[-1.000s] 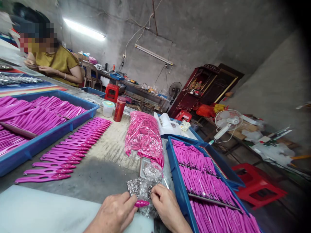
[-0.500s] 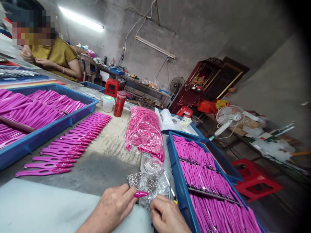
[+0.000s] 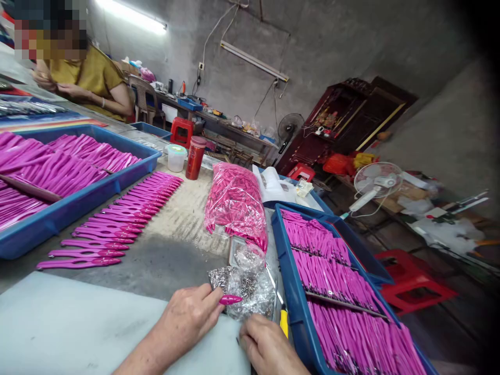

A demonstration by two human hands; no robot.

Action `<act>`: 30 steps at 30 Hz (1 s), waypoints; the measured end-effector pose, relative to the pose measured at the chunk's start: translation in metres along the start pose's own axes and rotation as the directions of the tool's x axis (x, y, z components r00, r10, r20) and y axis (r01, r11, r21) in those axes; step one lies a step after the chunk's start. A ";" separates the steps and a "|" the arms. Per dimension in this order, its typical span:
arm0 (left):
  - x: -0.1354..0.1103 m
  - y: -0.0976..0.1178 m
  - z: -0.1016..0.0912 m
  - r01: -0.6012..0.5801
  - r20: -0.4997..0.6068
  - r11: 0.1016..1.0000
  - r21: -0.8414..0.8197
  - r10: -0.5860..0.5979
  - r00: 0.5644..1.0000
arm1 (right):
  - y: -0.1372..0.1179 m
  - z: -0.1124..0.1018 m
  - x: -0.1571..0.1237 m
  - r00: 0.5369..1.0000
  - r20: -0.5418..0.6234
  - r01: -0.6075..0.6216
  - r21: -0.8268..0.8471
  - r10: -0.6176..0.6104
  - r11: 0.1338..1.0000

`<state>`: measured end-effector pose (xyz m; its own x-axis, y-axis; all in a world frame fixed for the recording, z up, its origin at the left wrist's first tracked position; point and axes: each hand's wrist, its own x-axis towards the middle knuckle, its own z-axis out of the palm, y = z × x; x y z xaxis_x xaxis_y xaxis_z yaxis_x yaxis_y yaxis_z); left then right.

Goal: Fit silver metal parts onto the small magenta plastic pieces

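Hardware (image 3: 247, 285) risked spilling if your right hand (image 3: 267, 341), its grip unclear, bumped the clear bag (image 3: 258, 301) while your left hand (image 3: 197, 311) pinched a pink piece (image 3: 231, 299).

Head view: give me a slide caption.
Left hand holding a pink piece, right hand near small metal parts and a blue tray.

The pink piece (image 3: 231, 299) looks like smooth, glossy plastic. The pins (image 3: 221, 276) look like shiny metal, their bag (image 3: 262, 296) crinkly clear plastic. The table (image 3: 170, 255) looks matt and rough.
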<state>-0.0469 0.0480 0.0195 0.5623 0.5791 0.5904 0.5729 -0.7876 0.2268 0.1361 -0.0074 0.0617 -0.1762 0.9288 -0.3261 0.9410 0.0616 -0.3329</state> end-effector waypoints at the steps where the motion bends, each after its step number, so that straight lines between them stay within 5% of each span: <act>1: 0.000 0.000 0.000 0.001 -0.002 1.000 -0.002 -0.001 1.000 | -0.001 0.000 0.000 1.000 -0.004 -0.012 0.000 0.012 1.000; 13: 0.003 0.000 0.000 -0.013 0.003 1.000 0.002 0.013 1.000 | -0.007 0.015 0.010 0.993 -0.045 -0.114 -0.171 0.108 0.979; 20: 0.000 0.000 0.002 -0.017 0.048 1.000 0.017 0.016 0.999 | 0.005 0.005 0.004 0.981 -0.196 0.036 0.229 0.010 0.973; 24: 0.003 0.003 0.000 -0.040 0.038 0.999 0.017 0.039 0.999 | 0.004 -0.003 0.004 0.901 -0.426 0.262 0.380 -0.084 0.887; 30: 0.003 0.004 0.000 -0.057 0.071 0.998 0.012 0.056 0.996 | -0.004 0.007 0.021 0.769 -0.607 0.448 0.289 -0.200 0.846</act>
<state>-0.0432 0.0466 0.0216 0.6343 0.5475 0.5458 0.5470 -0.8168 0.1837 0.1267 0.0090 0.0499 -0.1479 0.9238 0.3530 0.6337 0.3626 -0.6834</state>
